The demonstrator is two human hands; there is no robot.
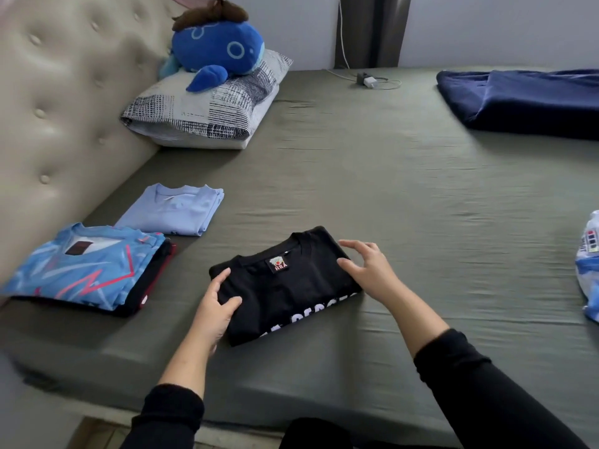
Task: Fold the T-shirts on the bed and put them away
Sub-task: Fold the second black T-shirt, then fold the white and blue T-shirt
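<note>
The black T-shirt (285, 283) lies folded into a neat packet near the front edge of the bed (405, 196), collar label up. The left hand (215, 306) pinches its left edge, thumb on top, fingers apparently tucked beneath. The right hand (368, 267) is spread wide, fingertips resting on the right edge. It's soft, light cotton, so it will likely sag and unfold if lifted by one side; better to slide both palms underneath. The folded stack (87, 270) waits nearby on the left.
</note>
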